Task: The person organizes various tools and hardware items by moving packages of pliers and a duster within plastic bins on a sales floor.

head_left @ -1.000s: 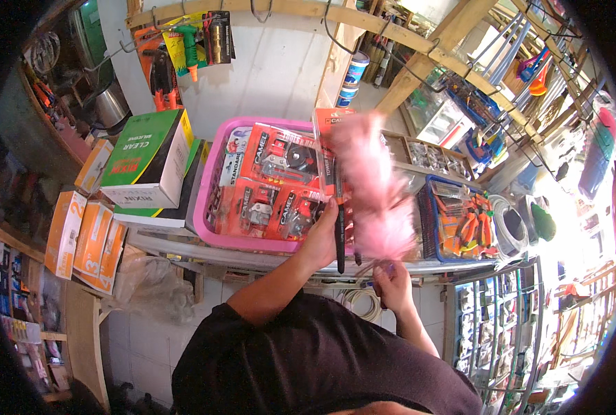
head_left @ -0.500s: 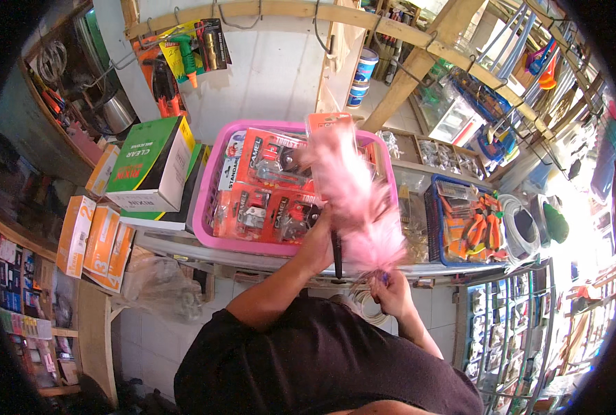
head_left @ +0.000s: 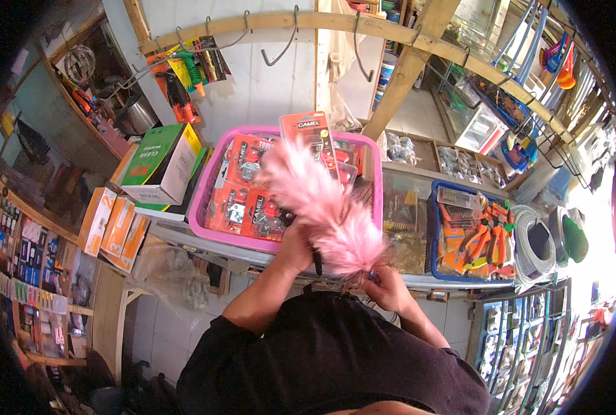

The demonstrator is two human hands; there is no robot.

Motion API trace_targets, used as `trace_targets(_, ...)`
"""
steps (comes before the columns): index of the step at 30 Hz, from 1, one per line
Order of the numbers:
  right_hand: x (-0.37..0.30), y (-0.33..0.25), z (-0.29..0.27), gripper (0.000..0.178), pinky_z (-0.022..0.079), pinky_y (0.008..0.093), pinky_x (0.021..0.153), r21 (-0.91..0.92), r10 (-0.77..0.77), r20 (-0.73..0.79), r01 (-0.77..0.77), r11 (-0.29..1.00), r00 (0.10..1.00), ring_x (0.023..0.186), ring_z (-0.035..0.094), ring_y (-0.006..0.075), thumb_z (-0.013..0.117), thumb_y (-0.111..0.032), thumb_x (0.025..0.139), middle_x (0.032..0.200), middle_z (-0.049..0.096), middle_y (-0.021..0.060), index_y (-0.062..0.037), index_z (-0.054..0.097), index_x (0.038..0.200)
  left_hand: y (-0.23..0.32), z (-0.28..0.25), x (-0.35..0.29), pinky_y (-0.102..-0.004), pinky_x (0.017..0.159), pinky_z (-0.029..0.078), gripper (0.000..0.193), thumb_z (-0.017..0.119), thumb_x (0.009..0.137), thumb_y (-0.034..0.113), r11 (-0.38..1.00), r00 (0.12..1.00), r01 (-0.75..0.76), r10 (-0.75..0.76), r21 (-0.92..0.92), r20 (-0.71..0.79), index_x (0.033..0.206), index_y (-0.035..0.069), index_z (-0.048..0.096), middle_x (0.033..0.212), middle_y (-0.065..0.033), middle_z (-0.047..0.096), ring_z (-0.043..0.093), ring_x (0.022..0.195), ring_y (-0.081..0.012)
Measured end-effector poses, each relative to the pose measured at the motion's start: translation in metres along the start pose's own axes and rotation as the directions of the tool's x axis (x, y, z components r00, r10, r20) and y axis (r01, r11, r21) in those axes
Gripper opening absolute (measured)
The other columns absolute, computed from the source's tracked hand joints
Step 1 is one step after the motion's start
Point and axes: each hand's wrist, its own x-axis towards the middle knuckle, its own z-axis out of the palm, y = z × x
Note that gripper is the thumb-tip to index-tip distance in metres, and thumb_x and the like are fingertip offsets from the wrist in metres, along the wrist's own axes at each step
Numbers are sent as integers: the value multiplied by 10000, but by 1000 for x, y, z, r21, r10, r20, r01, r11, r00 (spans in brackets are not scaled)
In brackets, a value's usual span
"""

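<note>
Seen from the head camera, a person in a dark short-sleeved top works a fluffy pink duster (head_left: 322, 200) over a pink basket (head_left: 235, 240) on a shop bench (head_left: 419, 280). The right hand (head_left: 391, 289) has its grip closed round the base of the duster at the bench's front edge, and the plume slants up and away to the left, covering the basket's front right portion. The left hand (head_left: 295, 250) is at the basket's front rim, its fingers partly hidden by the plume; a black handle-like end (head_left: 317, 261) pokes out just beside it. How far that grip is open, and whether it has hold of anything, cannot be told.

Red-carded packages (head_left: 242, 159) fill the left of the basket, while a taller orange-red card (head_left: 308, 124) rises at the back, behind the plume's tip. To the left sit a green, black and white box (head_left: 159, 166) and several orange and white boxes (head_left: 118, 228). To the right, a blue basket (head_left: 434, 228) carries orange-handled tools (head_left: 484, 242), near a pale coil (head_left: 533, 242). Behind, a compartmented wooden tray (head_left: 426, 171) holds small clear packets, and metal hooks hang from a wooden beam (head_left: 349, 21) overhead.
</note>
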Motion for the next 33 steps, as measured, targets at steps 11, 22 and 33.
trace_targets(11, -6, 33, -48, 317, 444, 341, 655, 144, -84, 116, 67, 987, 990, 700, 548, 210, 585, -254, 859, 799, 586, 177, 37, 547, 979, -58, 28, 29, -431, 932, 394, 543, 349, 917, 492, 810, 984, 175, -163, -560, 71, 1255, 77, 437, 1175, -112, 535, 511, 1072, -267)
trace_targets(22, 0, 69, -68, 277, 449, 367, 737, 280, 13, 347, -118, 953, 938, 816, 591, 271, 570, -232, 866, 898, 605, 191, 4, 550, 1010, -68, 29, 21, -415, 1021, 339, 495, 368, 935, 408, 636, 995, -2, 77, -772, 62, 1326, 105, 367, 1291, -108, 468, 463, 1179, -263)
trace_targets(33, 8, 81, -67, 273, 444, 360, 730, 319, -179, 464, 25, 947, 867, 802, 560, 225, 554, -238, 883, 868, 588, 158, 6, 558, 1007, -77, 21, 25, -542, 989, 331, 587, 468, 870, 478, 843, 998, -5, -33, -537, -60, 1315, 106, 375, 1291, -138, 445, 401, 1191, -380)
